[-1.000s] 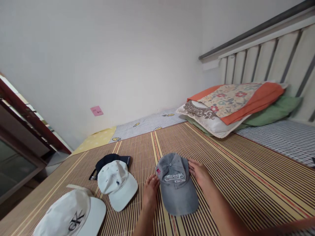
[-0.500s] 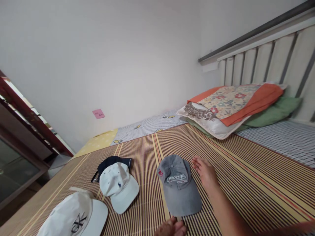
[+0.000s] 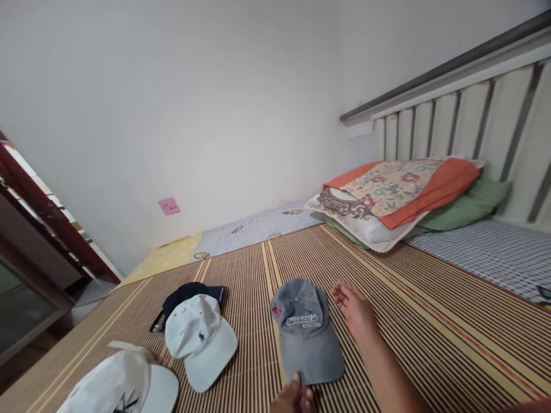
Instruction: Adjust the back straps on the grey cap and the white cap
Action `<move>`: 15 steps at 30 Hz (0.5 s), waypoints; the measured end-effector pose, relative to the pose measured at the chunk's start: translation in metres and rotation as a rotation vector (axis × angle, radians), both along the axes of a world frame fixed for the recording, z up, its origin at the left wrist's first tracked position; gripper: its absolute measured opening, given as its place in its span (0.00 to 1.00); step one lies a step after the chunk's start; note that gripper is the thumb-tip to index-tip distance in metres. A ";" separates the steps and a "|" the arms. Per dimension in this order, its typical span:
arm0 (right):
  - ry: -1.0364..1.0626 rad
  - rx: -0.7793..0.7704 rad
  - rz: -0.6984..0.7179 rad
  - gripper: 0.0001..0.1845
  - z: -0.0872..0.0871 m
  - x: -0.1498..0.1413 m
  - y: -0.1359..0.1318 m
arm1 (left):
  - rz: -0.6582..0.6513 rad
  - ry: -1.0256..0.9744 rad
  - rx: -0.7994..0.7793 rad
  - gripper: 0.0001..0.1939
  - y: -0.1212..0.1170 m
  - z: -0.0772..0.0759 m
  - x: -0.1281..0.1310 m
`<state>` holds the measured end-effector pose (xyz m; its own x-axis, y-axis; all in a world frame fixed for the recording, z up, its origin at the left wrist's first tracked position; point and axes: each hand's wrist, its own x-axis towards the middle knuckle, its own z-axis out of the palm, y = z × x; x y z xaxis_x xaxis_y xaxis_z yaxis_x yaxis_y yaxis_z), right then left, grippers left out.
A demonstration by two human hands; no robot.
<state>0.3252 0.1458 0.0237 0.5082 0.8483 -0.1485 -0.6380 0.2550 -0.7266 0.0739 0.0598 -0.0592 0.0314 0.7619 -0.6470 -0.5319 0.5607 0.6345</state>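
Note:
A grey baseball cap [image 3: 307, 338] with white lettering lies on the striped mat, its brim towards me. At the front edge of that brim, my left hand [image 3: 293, 398] has its thumb on top and its fingers curled at the edge, partly cut off by the frame. My right hand [image 3: 352, 310] hovers just right of the cap's crown, fingers loosely extended, with a small gap between them and the cap. To the left lie a white cap with a small blue emblem [image 3: 200, 338], a dark navy cap [image 3: 189, 291] partly behind it, and a white cap with black letters [image 3: 124, 381].
The striped bamboo mat [image 3: 249, 321] covers the bed. Stacked pillows [image 3: 391, 192] lie at the back right by the slatted headboard [image 3: 465, 123]. A pale wall with a pink note [image 3: 169, 206] stands behind, and a dark cabinet [image 3: 30, 287] is at far left.
My left hand has closed in on the front edge of the grey cap's brim. My right hand stays beside the crown. The whole view has shifted slightly.

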 end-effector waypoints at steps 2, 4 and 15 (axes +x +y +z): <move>0.009 -0.001 0.002 0.16 0.002 0.000 0.000 | 0.082 0.050 -0.002 0.16 0.007 -0.003 0.009; 0.016 -0.003 0.001 0.16 0.003 0.000 0.000 | 0.132 0.067 0.033 0.16 0.013 0.003 0.018; 0.048 0.007 -0.013 0.17 0.011 0.002 -0.004 | 0.166 -0.018 0.110 0.13 0.059 0.061 0.059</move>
<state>0.3270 0.1414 0.0344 0.5115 0.8429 -0.1673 -0.6687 0.2681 -0.6935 0.1334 0.1190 0.0016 -0.0897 0.8238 -0.5597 -0.6231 0.3920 0.6769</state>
